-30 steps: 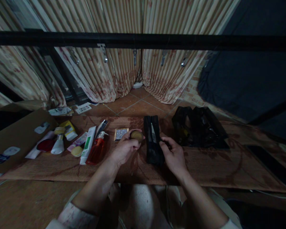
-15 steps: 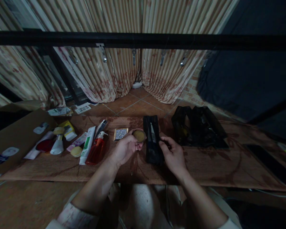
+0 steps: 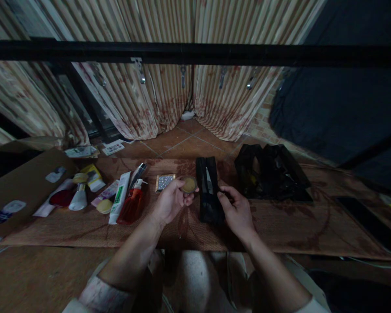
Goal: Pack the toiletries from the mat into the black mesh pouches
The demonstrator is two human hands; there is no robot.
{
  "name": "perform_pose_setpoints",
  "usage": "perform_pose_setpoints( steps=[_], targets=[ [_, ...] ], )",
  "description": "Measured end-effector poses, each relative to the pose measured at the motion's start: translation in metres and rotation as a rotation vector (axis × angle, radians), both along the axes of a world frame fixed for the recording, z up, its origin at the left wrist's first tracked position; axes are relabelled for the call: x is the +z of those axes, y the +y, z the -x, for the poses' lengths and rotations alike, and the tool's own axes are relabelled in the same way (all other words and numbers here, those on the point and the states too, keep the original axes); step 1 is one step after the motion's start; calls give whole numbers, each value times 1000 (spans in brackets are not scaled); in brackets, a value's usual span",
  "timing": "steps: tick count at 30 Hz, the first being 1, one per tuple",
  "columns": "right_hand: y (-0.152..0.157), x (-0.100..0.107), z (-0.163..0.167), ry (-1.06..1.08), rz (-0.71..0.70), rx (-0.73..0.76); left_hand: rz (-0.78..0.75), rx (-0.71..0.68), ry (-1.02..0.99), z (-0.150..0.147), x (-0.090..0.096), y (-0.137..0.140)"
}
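Round gold compact (image 3: 189, 185), pinched at its rim by the left hand (image 3: 171, 202) just left of the black mesh pouch (image 3: 209, 191), faced upward; the pouch's long axis ran away from the person, its near right edge gripped by the right hand (image 3: 237, 211), with bare mat (image 3: 296, 226) to its right.

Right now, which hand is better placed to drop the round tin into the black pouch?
Probably the left hand: it already holds the tin, right beside the pouch. The right hand grips the pouch's edge.
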State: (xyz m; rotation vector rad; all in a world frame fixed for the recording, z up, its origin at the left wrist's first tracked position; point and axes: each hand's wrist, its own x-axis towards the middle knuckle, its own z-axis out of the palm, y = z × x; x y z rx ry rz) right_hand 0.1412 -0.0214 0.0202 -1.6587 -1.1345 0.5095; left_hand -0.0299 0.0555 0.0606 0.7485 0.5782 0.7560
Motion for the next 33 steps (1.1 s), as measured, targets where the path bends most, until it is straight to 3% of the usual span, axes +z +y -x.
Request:
perform_pose_setpoints(
  steps=[33],
  targets=[
    [0,4,0,-42,-8,-7,-134,88,115,1,-4,1]
  ],
)
